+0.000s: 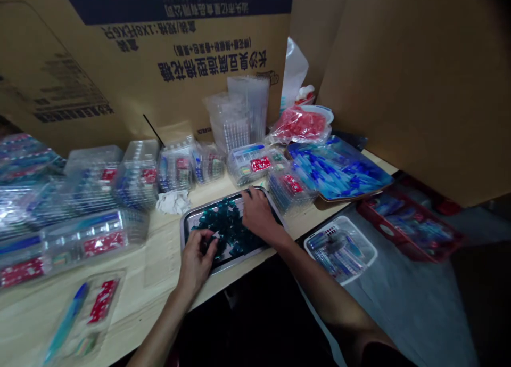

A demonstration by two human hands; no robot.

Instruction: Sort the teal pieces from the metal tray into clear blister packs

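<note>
The person is wearing a dark sleeve [379, 355] at the near right edge of the view, its cuff ending above the right forearm [319, 287]; its exact shade is too dim to tell. The left forearm [159, 324] and right forearm are showing bare and slim, narrowing towards the wrists. The left hand [195, 263] and right hand [261, 215] are going bare too, with no cables or markings showing.

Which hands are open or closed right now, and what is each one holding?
Left hand: curled among the teal plastic pieces; cannot tell if it grips any.
Right hand: palm down, loosely open, over the metal tray; holding nothing visible.
</note>
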